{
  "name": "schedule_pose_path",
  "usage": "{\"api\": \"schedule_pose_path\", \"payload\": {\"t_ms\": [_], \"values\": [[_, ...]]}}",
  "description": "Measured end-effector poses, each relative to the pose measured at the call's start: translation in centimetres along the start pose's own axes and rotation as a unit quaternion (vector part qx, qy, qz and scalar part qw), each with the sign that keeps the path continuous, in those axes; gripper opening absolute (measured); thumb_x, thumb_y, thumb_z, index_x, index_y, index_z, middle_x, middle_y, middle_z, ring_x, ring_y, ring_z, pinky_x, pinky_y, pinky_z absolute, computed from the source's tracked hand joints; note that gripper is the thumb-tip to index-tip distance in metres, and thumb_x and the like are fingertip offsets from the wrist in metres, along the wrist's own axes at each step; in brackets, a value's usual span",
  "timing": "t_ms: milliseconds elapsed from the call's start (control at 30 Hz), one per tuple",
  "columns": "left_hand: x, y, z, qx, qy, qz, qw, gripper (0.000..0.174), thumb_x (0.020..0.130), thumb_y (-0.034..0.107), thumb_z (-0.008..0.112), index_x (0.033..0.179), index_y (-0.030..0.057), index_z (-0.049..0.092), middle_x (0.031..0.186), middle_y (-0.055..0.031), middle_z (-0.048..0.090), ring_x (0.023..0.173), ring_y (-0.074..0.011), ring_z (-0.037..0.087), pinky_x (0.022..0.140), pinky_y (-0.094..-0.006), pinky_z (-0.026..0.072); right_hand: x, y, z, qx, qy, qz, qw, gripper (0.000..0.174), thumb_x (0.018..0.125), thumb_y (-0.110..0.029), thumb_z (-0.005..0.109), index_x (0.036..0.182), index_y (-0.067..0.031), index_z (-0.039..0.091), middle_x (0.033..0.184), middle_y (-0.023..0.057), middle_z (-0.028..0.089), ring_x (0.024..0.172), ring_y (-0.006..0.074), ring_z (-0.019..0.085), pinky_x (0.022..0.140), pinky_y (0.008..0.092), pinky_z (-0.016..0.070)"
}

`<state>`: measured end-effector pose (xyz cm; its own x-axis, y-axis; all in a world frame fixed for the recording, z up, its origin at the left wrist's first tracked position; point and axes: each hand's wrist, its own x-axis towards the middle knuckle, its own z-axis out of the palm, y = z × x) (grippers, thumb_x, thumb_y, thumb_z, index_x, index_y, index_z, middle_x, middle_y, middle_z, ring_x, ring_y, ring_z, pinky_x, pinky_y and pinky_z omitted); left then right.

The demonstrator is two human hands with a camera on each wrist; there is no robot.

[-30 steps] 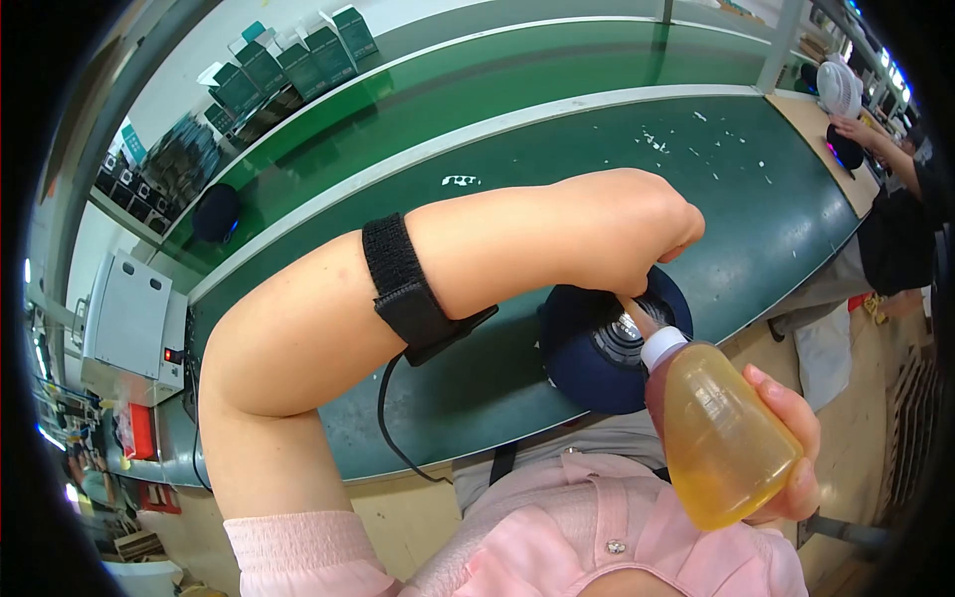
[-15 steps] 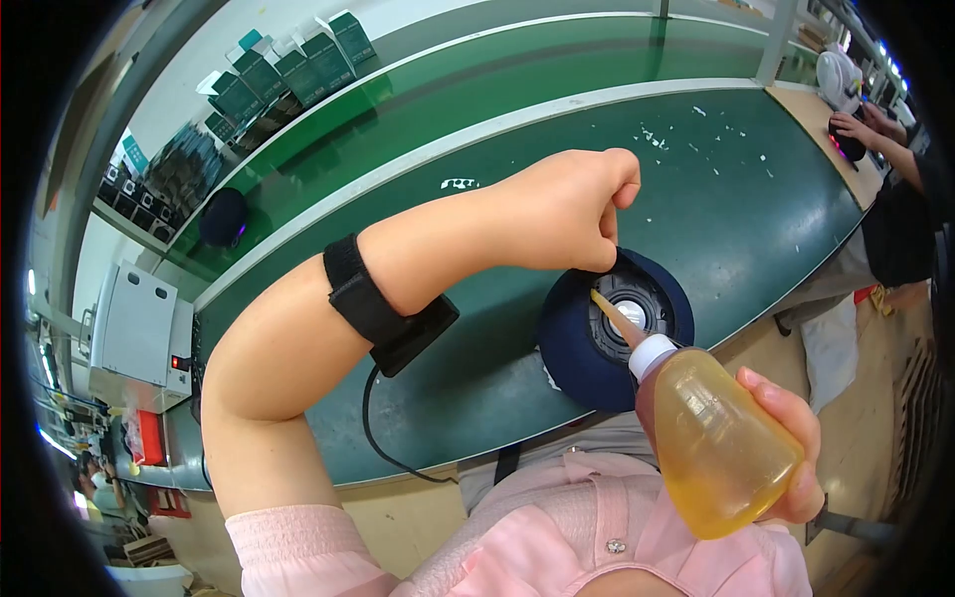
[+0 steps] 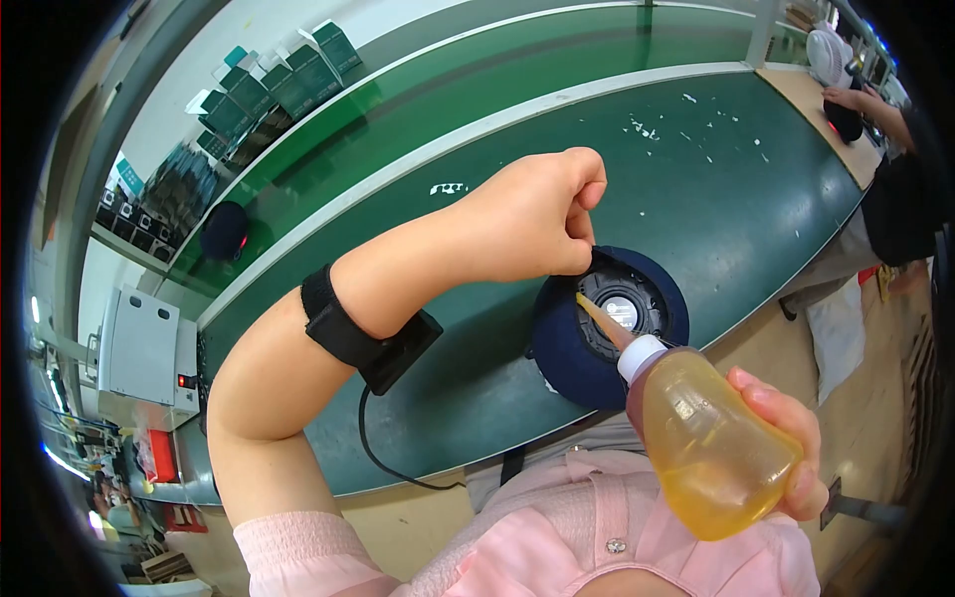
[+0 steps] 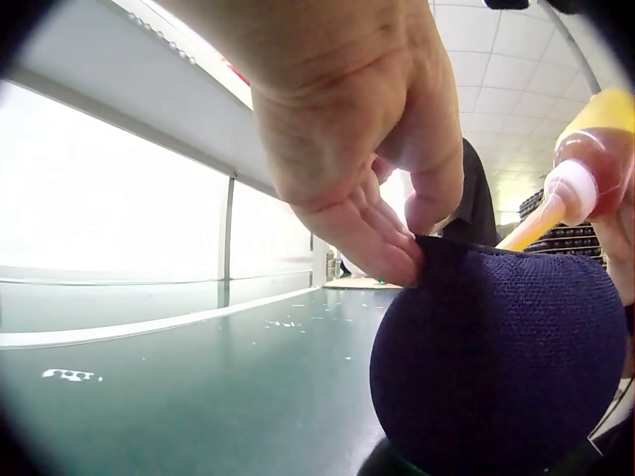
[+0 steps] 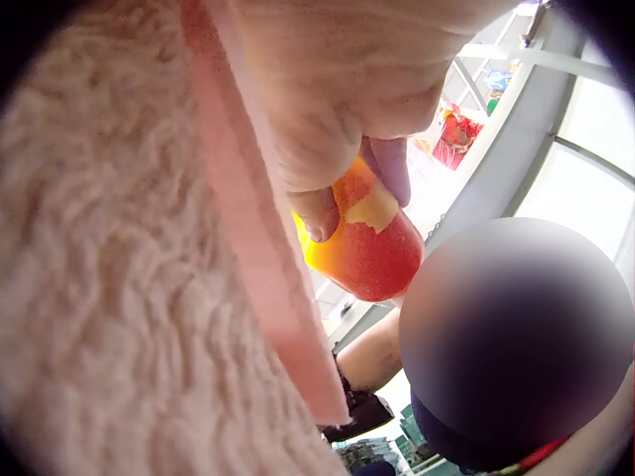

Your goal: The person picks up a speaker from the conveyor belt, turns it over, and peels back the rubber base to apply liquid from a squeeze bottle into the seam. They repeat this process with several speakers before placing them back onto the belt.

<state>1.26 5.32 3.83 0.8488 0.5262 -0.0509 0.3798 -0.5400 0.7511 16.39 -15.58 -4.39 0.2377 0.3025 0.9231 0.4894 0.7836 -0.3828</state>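
A round speaker (image 3: 567, 363) covered in dark blue fabric stands on the green bench, its black ringed recess facing up. At the rim's far left side, my left hand (image 3: 522, 219) pinches the edge of the fabric cover (image 4: 496, 347) between thumb and fingers. My right hand (image 3: 786, 433) grips a squeeze bottle (image 3: 716, 448) of yellow liquid, tilted with its white collar and tapered nozzle (image 3: 600, 318) towards the speaker. The nozzle's tip lies over the inner edge of the rim, a little below my left fingertips. In the right wrist view my fingers wrap the bottle (image 5: 377, 263).
The green bench (image 3: 468, 398) carries white paint chips. Green boxes (image 3: 288, 90) line the far shelf near another dark speaker (image 3: 225, 231). A grey machine (image 3: 139, 338) stands at left. A black strap (image 3: 338, 323) with a cable circles my left forearm. Another person's hand (image 3: 846, 98) works at far right.
My left hand has moved left and off the recess, which now shows. The bottle has shifted slightly left, and its nozzle tip, hidden behind the hand before, is now visible at the rim.
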Motion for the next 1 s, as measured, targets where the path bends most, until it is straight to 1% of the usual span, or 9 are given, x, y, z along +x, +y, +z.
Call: {"api": "schedule_pose_path", "payload": {"t_ms": [100,167,200,267,400,467,567,800,1000], "values": [[0.0,-0.1,0.1,0.0,-0.001,0.002,1.0,0.03,0.069,-0.003,0.058,0.079,0.0057,0.032,0.072,-0.0095,0.06,0.067,-0.0091,0.058,0.061,-0.0252,0.0497,0.1,-0.2,0.0,0.015,-0.004,0.008,1.0,0.041,0.091,-0.028,0.051,0.124,-0.0088,0.035,0.092,0.0343,0.052,0.072,0.0387,0.064,0.062,0.0387,0.0603],[-0.1,-0.3,0.1,-0.005,-0.001,0.003,1.0,0.03,0.069,-0.003,0.058,0.08,0.0057,0.032,0.072,-0.0095,0.06,0.067,-0.0087,0.057,0.061,-0.0248,0.0496,0.2,-0.7,0.4,0.052,0.02,0.042,0.998,0.033,0.095,-0.028,0.039,0.124,-0.0114,0.036,0.098,0.0365,0.05,0.082,0.0437,0.063,0.066,0.0439,0.0598],[-0.1,-0.3,0.2,-0.01,0.001,0.005,1.0,0.029,0.069,-0.004,0.058,0.08,0.0058,0.032,0.072,-0.0095,0.06,0.067,-0.0083,0.057,0.061,-0.0244,0.0494,0.0,-0.9,0.2,0.052,0.021,0.042,0.998,0.033,0.095,-0.028,0.039,0.124,-0.0114,0.036,0.098,0.0365,0.05,0.082,0.0437,0.063,0.066,0.0439,0.0598],[-0.1,-0.1,0.1,-0.002,0.001,0.002,1.0,0.029,0.07,-0.004,0.058,0.08,0.0057,0.032,0.072,-0.0095,0.06,0.067,-0.0081,0.057,0.061,-0.0242,0.0493,-0.4,-1.2,-0.5,0.071,0.021,0.121,0.99,0.031,0.096,-0.028,0.036,0.124,-0.014,0.037,0.098,0.0363,0.05,0.082,0.0437,0.063,0.068,0.0453,0.0594],[-0.2,0.0,0.1,0.01,0.003,-0.001,1.0,0.029,0.07,-0.004,0.058,0.08,0.0055,0.032,0.072,-0.0096,0.06,0.067,-0.0079,0.056,0.06,-0.0241,0.0492,0.8,-0.5,-1.6,0.069,-0.067,0.072,0.993,0.032,0.096,-0.029,0.038,0.124,-0.0137,0.037,0.098,0.0364,0.05,0.082,0.0433,0.063,0.067,0.0448,0.0595],[-0.1,-0.1,0.2,0.003,0.003,-0.001,1.0,0.029,0.07,-0.004,0.058,0.08,0.0054,0.032,0.072,-0.0095,0.06,0.067,-0.0081,0.056,0.06,-0.0242,0.0492,1.3,0.3,-2.5,0.241,-0.171,0.068,0.953,0.051,0.093,-0.024,0.042,0.124,0.0156,0.037,0.129,0.0354,0.038,0.113,0.0462,0.049,0.102,0.0508,0.0364],[-0.1,-0.1,0.2,0.005,0.005,0.003,1.0,0.029,0.069,-0.004,0.057,0.08,0.0054,0.032,0.071,-0.0094,0.06,0.067,-0.0086,0.057,0.061,-0.0244,0.0492,0.8,1.0,-3.2,0.253,-0.208,0.072,0.942,0.058,0.092,-0.03,0.046,0.128,0.0142,0.034,0.135,0.0328,0.033,0.118,0.0436,0.047,0.103,0.0498,0.0344],[-0.2,-0.1,0.3,0.008,0.007,-0.001,1.0,0.028,0.069,-0.003,0.057,0.079,0.0051,0.032,0.071,-0.0097,0.059,0.068,-0.0095,0.058,0.061,-0.025,0.0493,-0.5,1.4,-0.6,0.097,-0.067,0.001,0.993,0.053,0.092,-0.03,0.049,0.129,0.0043,0.032,0.123,0.034,0.042,0.1,0.0409,0.056,0.087,0.0459,0.0469],[-0.2,-0.1,0.3,0.008,0.006,-0.003,1.0,0.028,0.069,-0.003,0.058,0.079,0.0049,0.032,0.071,-0.0099,0.059,0.067,-0.0097,0.057,0.061,-0.0253,0.0493,-0.9,1.1,1.3,-0.044,0.064,-0.058,0.995,0.051,0.091,-0.029,0.051,0.131,-0.0039,0.031,0.112,0.035,0.048,0.086,0.0386,0.063,0.073,0.0427,0.0574]]}}
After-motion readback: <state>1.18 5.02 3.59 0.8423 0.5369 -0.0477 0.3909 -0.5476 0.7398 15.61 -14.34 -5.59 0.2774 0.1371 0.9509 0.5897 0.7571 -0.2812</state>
